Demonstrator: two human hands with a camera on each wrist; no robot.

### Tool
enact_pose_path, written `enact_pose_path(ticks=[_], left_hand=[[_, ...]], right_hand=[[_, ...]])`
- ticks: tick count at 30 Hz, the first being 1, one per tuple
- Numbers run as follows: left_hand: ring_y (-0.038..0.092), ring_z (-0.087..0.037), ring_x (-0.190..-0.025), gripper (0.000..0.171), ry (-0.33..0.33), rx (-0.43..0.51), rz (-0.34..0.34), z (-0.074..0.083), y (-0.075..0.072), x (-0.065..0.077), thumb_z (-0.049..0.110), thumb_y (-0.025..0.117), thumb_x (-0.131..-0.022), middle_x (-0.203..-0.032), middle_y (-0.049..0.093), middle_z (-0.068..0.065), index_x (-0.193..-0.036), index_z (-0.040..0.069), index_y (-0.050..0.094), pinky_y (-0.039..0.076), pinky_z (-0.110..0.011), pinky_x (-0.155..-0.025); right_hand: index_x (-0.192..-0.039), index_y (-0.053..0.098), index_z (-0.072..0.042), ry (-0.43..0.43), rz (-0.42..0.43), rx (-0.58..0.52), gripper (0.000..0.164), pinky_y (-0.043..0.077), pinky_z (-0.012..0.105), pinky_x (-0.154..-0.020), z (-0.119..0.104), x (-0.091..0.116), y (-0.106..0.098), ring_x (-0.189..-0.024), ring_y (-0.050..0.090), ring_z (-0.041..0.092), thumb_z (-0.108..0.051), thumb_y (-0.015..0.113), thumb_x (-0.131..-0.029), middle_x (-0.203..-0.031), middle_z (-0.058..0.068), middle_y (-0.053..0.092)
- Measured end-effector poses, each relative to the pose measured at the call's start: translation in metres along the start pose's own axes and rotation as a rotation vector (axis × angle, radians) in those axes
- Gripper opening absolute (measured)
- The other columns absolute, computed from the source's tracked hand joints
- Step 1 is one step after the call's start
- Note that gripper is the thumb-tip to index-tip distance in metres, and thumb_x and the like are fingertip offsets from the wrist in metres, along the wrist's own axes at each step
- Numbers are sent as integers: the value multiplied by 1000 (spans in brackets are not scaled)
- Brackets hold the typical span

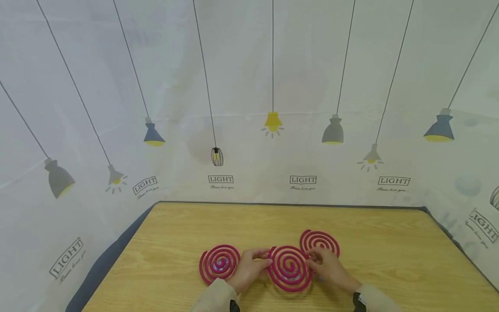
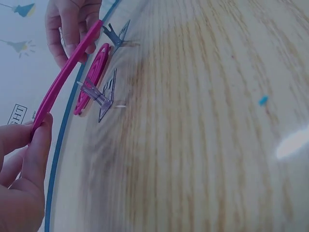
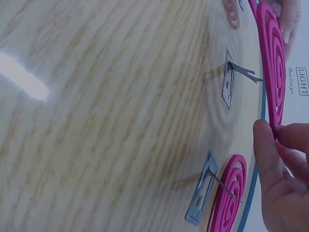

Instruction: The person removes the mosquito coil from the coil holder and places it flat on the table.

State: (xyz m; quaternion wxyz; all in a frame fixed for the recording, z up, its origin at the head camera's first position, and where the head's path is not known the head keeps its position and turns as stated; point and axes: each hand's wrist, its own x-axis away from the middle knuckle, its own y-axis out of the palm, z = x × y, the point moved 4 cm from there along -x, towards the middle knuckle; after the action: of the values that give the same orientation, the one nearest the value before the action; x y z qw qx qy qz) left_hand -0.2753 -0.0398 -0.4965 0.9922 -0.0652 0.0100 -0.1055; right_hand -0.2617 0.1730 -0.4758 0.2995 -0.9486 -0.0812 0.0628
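Observation:
A magenta mosquito coil (image 1: 290, 265) is held up off the table between both hands. My left hand (image 1: 249, 268) pinches its left edge between thumb and fingers; my right hand (image 1: 329, 268) pinches the right edge. Under the held coil, apart from it, a small metal coil stand (image 3: 227, 79) rests with its prongs bent up. A second metal stand (image 3: 202, 193) lies near the right hand, beside another coil (image 3: 231, 193) behind it. To the left sits a further coil (image 1: 221, 263), with something bluish showing through its centre gaps.
The wooden table (image 1: 175, 229) has a dark edge, with a white lamp-printed curtain (image 1: 249, 190) around it. A tiny blue fleck (image 2: 263, 100) lies on the tabletop in the left wrist view.

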Motion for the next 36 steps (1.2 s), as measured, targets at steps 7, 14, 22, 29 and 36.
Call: enact_pose_path(ticks=[7,14,22,29,36], left_hand=[[61,-15,-74,32,-63,141,-21,4,-1,0,0,60,-81,-89,57,-10,-111,-10,55,53,-28,-66],[60,-15,-81,34,-77,210,-36,15,-4,-10,6,59,-84,-95,58,-10,-115,-7,53,52,-31,-73],[60,-18,-87,35,-65,197,-32,32,-8,-20,10,58,-85,-98,59,-11,-117,-3,54,51,-30,-74],[60,-18,-86,32,-38,215,4,39,-13,-30,8,57,-86,-97,59,-12,-115,-6,54,51,-29,-75],[60,-14,-80,30,-23,194,83,25,-18,-42,7,59,-84,-92,61,-10,-111,-6,57,52,-29,-72]], right_hand=[[-98,58,6,-41,-8,-29,20,49,21,-49,-2,-1,-7,-66,56,17,-1,60,-80,-78,7,58],[-97,59,4,-3,55,-44,18,50,21,-51,-5,-8,-12,-67,59,16,0,60,-80,-81,6,60],[-101,59,3,45,88,-91,19,52,25,-54,-13,-17,-20,-67,59,16,-2,59,-83,-80,6,61],[-102,60,2,5,120,-44,20,51,23,-54,-24,-29,-26,-68,59,16,-4,59,-83,-78,4,61],[-103,59,4,26,132,-55,22,51,25,-55,-23,-44,-22,-65,60,18,-5,59,-83,-81,7,62]])
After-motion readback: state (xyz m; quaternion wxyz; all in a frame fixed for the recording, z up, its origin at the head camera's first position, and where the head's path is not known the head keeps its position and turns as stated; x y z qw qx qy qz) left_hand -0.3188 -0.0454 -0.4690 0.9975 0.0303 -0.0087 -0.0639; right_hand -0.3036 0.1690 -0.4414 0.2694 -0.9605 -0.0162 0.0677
